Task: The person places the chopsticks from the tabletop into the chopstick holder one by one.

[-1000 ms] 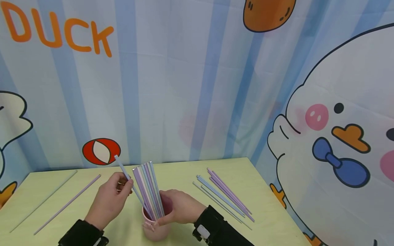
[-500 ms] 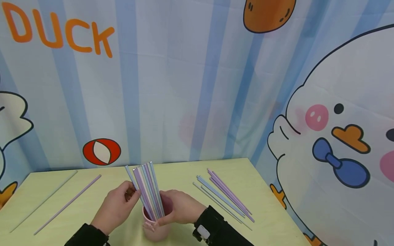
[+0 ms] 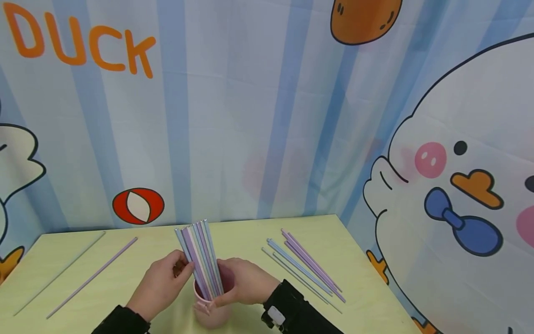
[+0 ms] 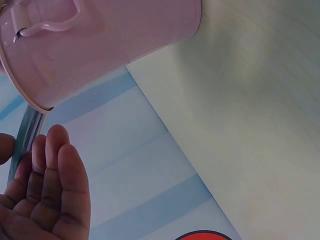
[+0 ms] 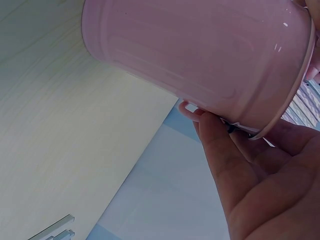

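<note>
A pink metal bucket [image 3: 212, 317] with small side handles stands on the table, holding a bundle of long thin straw-like sticks [image 3: 204, 260] in purple, blue and white. My left hand [image 3: 163, 280] pinches a light blue stick [image 3: 181, 239] at the bundle's left edge, its lower end inside the bucket. My right hand [image 3: 249, 280] grips the bucket's rim, thumb at the front and fingers behind the sticks. The right wrist view has that hand by a handle [image 5: 190, 112] at the rim. In the left wrist view, fingertips [image 4: 57, 137] show just beyond the bucket's mouth.
On the left of the table [image 3: 167, 315] lie a pale green stick [image 3: 60, 272] and a purple stick [image 3: 92, 277], apart. To the right are purple sticks [image 3: 313, 264], blue sticks [image 3: 298, 265] and thin greenish sticks [image 3: 300, 278]. A printed curtain [image 3: 250, 116] hangs behind.
My left hand has moved right and slightly down, bringing the tilted light blue stick upright against the bundle, lower in the bucket. The right hand has stayed at the bucket.
</note>
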{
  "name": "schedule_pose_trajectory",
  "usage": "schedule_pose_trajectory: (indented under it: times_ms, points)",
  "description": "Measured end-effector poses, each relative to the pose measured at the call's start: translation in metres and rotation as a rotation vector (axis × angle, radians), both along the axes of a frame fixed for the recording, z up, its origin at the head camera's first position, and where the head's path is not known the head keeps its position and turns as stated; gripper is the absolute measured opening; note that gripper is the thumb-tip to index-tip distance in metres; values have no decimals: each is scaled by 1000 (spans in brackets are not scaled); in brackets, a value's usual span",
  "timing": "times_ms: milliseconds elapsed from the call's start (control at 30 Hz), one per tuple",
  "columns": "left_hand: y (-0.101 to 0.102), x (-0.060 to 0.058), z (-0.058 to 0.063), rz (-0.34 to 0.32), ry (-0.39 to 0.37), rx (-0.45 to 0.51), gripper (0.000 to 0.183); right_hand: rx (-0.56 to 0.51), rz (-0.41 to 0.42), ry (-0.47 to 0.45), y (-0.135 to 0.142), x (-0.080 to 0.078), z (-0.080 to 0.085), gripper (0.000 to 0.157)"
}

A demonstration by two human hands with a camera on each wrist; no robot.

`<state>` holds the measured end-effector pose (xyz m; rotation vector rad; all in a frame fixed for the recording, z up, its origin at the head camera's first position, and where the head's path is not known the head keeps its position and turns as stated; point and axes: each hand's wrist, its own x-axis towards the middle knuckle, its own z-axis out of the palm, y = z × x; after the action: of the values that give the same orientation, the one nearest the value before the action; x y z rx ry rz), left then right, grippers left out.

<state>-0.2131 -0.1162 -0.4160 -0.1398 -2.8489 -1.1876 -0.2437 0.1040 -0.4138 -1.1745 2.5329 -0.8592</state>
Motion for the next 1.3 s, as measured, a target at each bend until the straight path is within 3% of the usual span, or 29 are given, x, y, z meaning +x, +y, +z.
schedule_pose_trajectory:
  times_ms: [500,733,933,1033,1167,1300]
  points:
    - [-1,3,0,-39,-24,6,20,-22,7,-23,-1,0,-2,71]
    - [-13,5,-5,-60,-13,-28,24,-23,12,-16,-1,1,0,72]
    - [-37,3,-12,-63,-11,-59,24,14,-16,17,-1,1,1,74]
    - [-53,-1,-17,-50,8,-103,25,21,-35,-9,-1,1,1,77]
    - [-79,-11,-26,-9,39,-200,25,10,-46,-65,-1,2,1,78]
    - [-106,-22,-35,15,62,-310,28,9,-43,-64,0,3,2,77]
